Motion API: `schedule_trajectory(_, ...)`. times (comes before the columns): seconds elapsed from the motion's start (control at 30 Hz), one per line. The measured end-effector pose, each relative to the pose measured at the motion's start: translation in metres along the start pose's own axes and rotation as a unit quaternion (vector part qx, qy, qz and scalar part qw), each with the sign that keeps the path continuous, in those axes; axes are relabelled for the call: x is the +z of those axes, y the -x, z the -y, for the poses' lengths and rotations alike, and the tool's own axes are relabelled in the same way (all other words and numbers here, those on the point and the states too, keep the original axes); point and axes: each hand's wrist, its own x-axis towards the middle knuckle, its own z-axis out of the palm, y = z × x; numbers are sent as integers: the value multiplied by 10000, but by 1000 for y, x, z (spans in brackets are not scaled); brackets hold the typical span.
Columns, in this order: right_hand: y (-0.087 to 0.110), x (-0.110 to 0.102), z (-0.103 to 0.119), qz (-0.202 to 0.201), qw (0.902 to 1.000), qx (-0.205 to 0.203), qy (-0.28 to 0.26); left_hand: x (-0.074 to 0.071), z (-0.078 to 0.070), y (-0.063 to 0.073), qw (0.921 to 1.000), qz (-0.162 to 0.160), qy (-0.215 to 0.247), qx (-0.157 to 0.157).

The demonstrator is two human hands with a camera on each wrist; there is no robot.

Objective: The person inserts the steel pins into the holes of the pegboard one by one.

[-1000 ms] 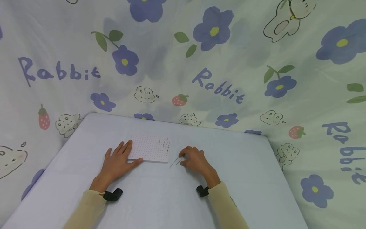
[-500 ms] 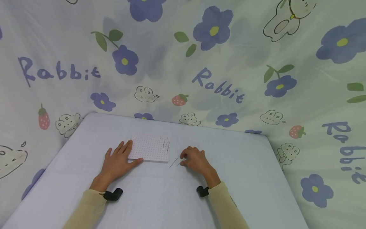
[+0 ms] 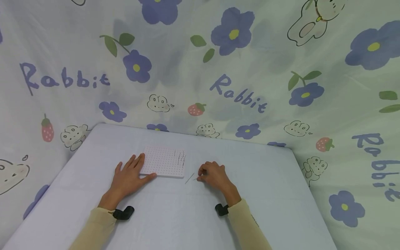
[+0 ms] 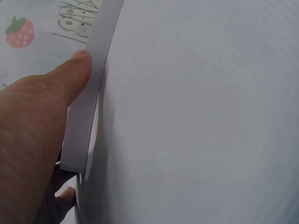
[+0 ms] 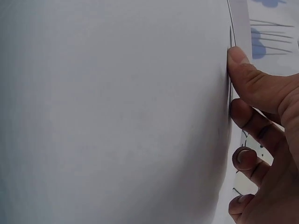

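Note:
In the head view a white board (image 3: pixel 160 161) with a grid of small holes lies on the table. Several thin dark metal needles (image 3: pixel 179 158) stand in its right part. My left hand (image 3: pixel 126 178) rests at the board's near left corner, fingers straight along the left side and thumb against the front edge, as the thumb (image 4: pixel 72 74) also shows in the left wrist view. Right of the board, my right hand (image 3: pixel 215 177) is low over the table with curled fingers. Its thumb and forefinger pinch a thin needle (image 5: pixel 230 86). Another needle (image 3: pixel 189 178) lies between board and hand.
A white cloth covers the table (image 3: pixel 175 215). Behind it hangs a patterned curtain (image 3: pixel 181 69) with blue flowers and rabbits. A black wrist camera (image 3: pixel 124 213) sits at the left wrist, and a similar camera (image 3: pixel 222 209) sits at the right wrist.
My right fingers have drawn together, and the needle at their tips has shifted slightly right, away from the one lying beside it. My left hand and the board have stayed put.

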Motion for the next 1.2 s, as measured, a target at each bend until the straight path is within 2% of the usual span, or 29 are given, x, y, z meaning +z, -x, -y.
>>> schedule_trajectory(0.57, 1, 2, 4, -140, 9998, -119, 30, -2, -1, 1, 10000, -12, 13, 3)
schedule_trajectory(0.87, 1, 4, 4, -196, 9992, -223, 269, -5, -3, 1, 10000, -31, -8, 11)
schedule_trajectory(1.2, 2, 5, 3, -189, 9990, -236, 330, 0, 0, 0, 10000, -70, -8, 39)
